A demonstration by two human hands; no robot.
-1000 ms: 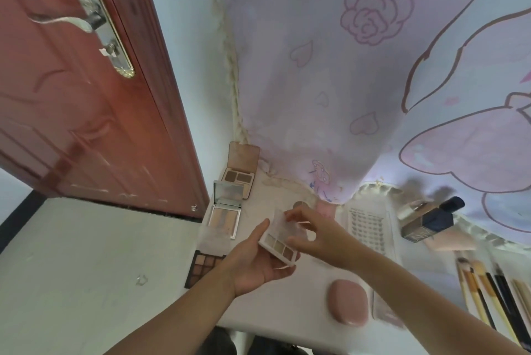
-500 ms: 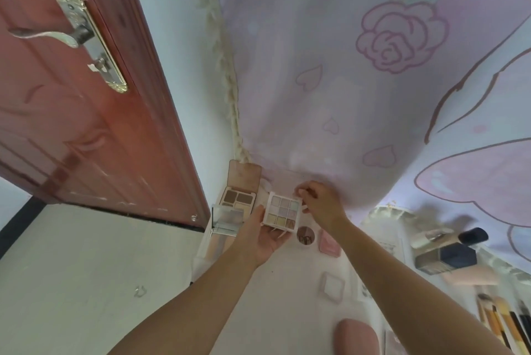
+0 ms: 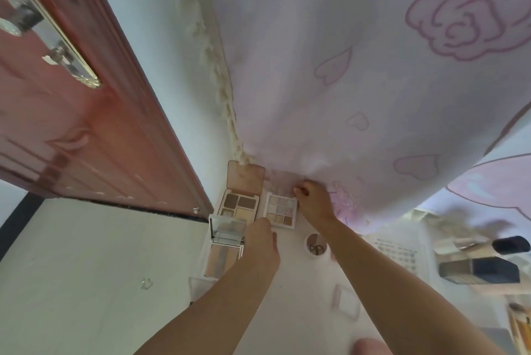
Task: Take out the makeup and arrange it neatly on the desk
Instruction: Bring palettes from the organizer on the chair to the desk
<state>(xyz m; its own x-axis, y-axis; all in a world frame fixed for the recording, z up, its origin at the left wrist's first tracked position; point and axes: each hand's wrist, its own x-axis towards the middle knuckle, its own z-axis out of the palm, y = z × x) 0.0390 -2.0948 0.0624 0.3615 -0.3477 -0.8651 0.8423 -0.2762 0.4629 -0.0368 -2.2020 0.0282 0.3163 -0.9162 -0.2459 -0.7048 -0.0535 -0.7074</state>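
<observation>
My right hand [image 3: 311, 200]: pinching the little palette's [image 3: 281, 209] lid, keeping it open.
My left hand [image 3: 263, 235]: cannot tell; steadying its near edge.

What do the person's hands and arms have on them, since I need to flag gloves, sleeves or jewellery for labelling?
Nothing shows: both forearms are bare right to the frame edge, with no sleeves in view. The left hand and right hand wear no gloves, and no rings, watch or bracelets can be seen.
</observation>
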